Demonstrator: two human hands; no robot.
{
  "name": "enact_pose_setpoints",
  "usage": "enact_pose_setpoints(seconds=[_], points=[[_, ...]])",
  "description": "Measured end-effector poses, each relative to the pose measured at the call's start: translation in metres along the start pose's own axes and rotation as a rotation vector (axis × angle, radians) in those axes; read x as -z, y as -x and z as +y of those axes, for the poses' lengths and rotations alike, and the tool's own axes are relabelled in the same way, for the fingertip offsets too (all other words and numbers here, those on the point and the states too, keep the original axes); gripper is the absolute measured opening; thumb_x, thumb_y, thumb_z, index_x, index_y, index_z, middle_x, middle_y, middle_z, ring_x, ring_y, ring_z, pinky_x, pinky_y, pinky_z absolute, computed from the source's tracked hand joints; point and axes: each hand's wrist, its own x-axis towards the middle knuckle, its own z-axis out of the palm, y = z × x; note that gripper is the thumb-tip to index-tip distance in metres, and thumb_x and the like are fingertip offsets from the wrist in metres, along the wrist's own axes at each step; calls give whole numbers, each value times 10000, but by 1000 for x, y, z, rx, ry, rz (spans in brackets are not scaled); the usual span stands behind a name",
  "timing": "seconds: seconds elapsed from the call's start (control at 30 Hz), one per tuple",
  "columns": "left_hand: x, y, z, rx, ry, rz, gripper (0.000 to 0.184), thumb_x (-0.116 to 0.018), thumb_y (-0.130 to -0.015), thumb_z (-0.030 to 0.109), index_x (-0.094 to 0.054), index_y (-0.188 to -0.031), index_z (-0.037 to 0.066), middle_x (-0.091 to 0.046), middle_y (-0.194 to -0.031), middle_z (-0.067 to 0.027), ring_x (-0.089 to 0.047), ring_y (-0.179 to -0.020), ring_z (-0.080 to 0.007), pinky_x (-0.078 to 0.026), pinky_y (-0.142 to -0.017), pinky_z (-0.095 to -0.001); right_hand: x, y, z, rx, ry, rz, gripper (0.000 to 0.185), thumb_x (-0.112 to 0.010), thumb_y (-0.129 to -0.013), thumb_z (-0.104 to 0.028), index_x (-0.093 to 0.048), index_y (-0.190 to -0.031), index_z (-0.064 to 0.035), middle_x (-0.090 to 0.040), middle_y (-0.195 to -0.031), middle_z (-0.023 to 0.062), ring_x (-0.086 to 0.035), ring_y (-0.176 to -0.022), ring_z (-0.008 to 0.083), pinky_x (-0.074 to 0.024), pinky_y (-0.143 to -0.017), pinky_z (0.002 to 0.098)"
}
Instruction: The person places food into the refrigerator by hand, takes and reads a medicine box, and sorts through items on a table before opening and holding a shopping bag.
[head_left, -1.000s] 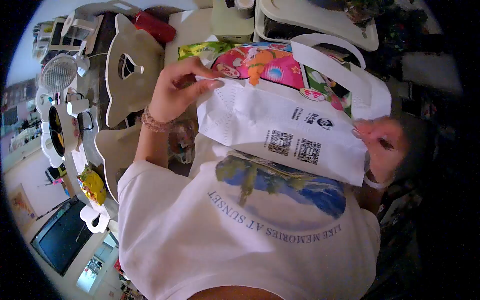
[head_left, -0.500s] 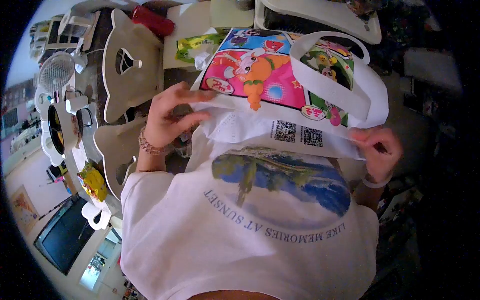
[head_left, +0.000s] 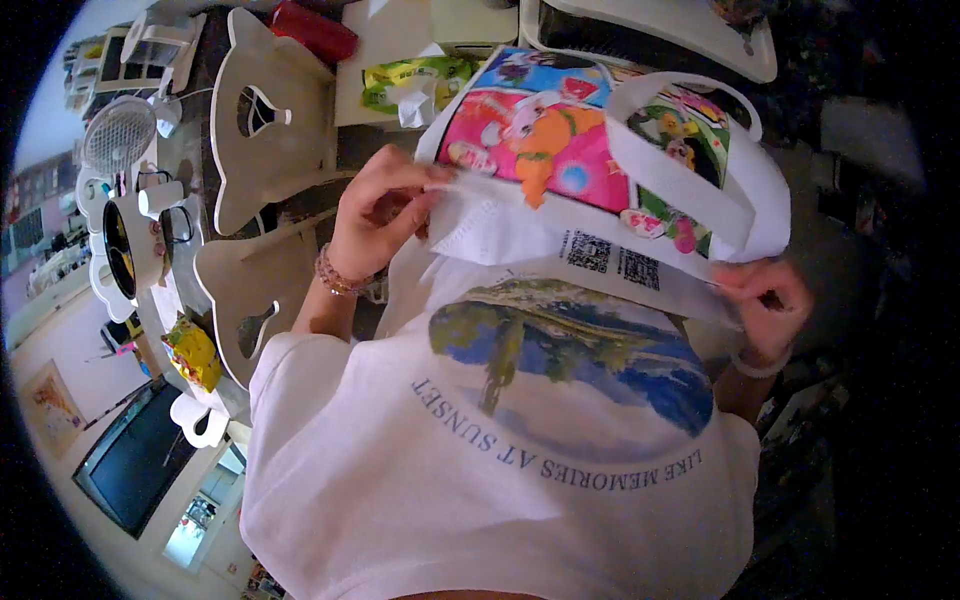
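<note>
A white bag with a colourful cartoon print [head_left: 560, 150] lies in front of my chest, its white handles looping at the right. My left hand [head_left: 385, 215], wearing a beaded bracelet, pinches the near left corner between thumb and fingers. At the near right corner my right hand [head_left: 768, 300] grips the edge, with a pale band on the wrist. Between them the white bottom panel is folded under, and two QR codes [head_left: 612, 258] show on it. My fingertips are partly blurred.
Behind the bag lie a green packet [head_left: 415, 82] and a red cylindrical object [head_left: 313, 32]. A white tray [head_left: 660, 40] stands at the back. White chairs [head_left: 270, 120] line the left, beside a table with a yellow packet [head_left: 192, 352] and a fan [head_left: 120, 135].
The bottom panel has tipped under, so less of it and more of the printed face shows. My left hand opened somewhat, then closed on the corner again.
</note>
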Motion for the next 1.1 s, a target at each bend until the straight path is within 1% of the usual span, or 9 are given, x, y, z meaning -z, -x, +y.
enact_pose_setpoints(seconds=[0.07,0.17,0.3,0.4,0.6,0.7,0.9,1.0,1.1], points=[[-12,-3,3,32,102,175,460,-562,-675,-88,-414,-1089,47,-430,-808,-37,-495,-663,-93,-468,-501,-190,1,0,-2,-22,-16,8,200,-616,-582,125,-483,-615,-21,-574,-673,124,-584,-651,205,-495,-636,337],[-18,-22,14,151,140,193,537,-618,-655,-43,-351,-1109,62,-441,-827,-38,-489,-690,-94,-456,-530,-196,5,-3,2,78,-77,-50,204,-608,-568,138,-481,-609,-16,-579,-679,139,-586,-651,217,-500,-624,351],[-12,-37,-13,139,-18,107,546,-673,-629,13,-370,-1079,70,-462,-918,-58,-494,-747,-113,-453,-622,-235,2,-16,-4,108,-42,-155,196,-602,-561,133,-475,-599,-11,-583,-669,157,-594,-640,241,-504,-603,346],[-16,-57,-11,87,-144,104,619,-624,-636,-62,-334,-1166,70,-440,-1009,-58,-469,-844,-130,-438,-717,-243,-4,-18,-5,92,-87,-167,180,-596,-577,118,-469,-587,-10,-586,-663,167,-600,-636,252,-505,-597,340],[-13,-108,-25,-1,-271,-318,725,-662,-614,5,-296,-1229,123,-444,-1092,-33,-488,-842,-133,-439,-709,-239,-7,-19,-7,71,-105,-208,155,-576,-625,86,-472,-575,-18,-598,-683,167,-610,-657,249,-495,-588,325],[-12,-130,-20,19,-612,-467,629,-668,-628,74,-367,-1178,118,-506,-1054,-53,-510,-803,-137,-437,-691,-260,-6,-19,-6,95,-63,-270,138,-581,-642,54,-482,-580,-20,-603,-702,164,-611,-659,247,-489,-592,310],[-16,-130,-39,-72,-619,-391,336,-668,-613,91,-550,-927,81,-583,-844,-79,-540,-711,-208,-436,-663,-290,-9,-10,-8,45,-80,-287,175,-554,-668,80,-448,-573,-22,-595,-692,172,-597,-646,210,-485,-552,282],[-12,-109,-56,-397,-645,-268,263,-639,-626,83,-575,-881,107,-522,-659,-78,-522,-607,-227,-423,-539,-309,-15,15,-3,-62,24,-127,172,-576,-664,74,-463,-580,-26,-601,-716,160,-593,-654,194,-477,-573,272],[-9,-83,-79,-488,-715,-186,296,-632,-576,44,-590,-861,117,-473,-622,-53,-495,-568,-211,-421,-523,-297,-23,35,11,-86,179,-68,121,-600,-668,40,-505,-634,-27,-606,-755,140,-589,-678,195,-468,-618,281]])
